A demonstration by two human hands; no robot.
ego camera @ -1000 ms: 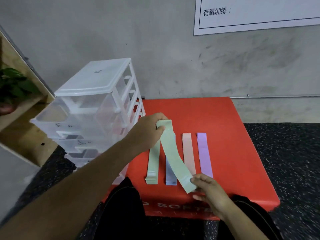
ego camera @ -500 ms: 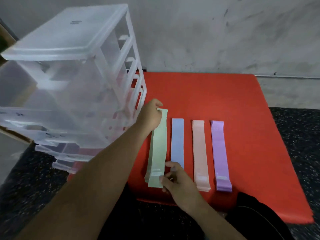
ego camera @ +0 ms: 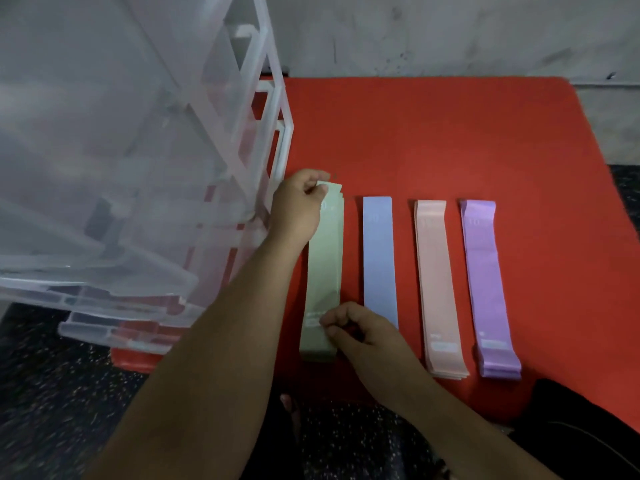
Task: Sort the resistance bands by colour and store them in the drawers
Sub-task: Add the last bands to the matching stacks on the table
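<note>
Four flat stacks of resistance bands lie side by side on a red mat (ego camera: pixel 450 133): green (ego camera: pixel 325 268), blue (ego camera: pixel 379 258), pink (ego camera: pixel 438 282) and purple (ego camera: pixel 486 282). My left hand (ego camera: pixel 298 206) pinches the far end of the green stack's top band. My right hand (ego camera: pixel 360 329) rests with curled fingers on the near end of the same green stack, partly over the blue band's near end. A clear plastic drawer unit (ego camera: pixel 138 168) stands at the left, close to my left hand, with its drawers pulled out toward me.
A grey wall (ego camera: pixel 450 32) runs behind the mat. Dark speckled floor (ego camera: pixel 52 410) lies around the mat's near and left sides. My dark-clad knee (ego camera: pixel 588 427) shows at the lower right.
The green band, held up in the air a second ago, now lies flat on the green stack. Both hands have come down with it, and the camera has moved closer and lower.
</note>
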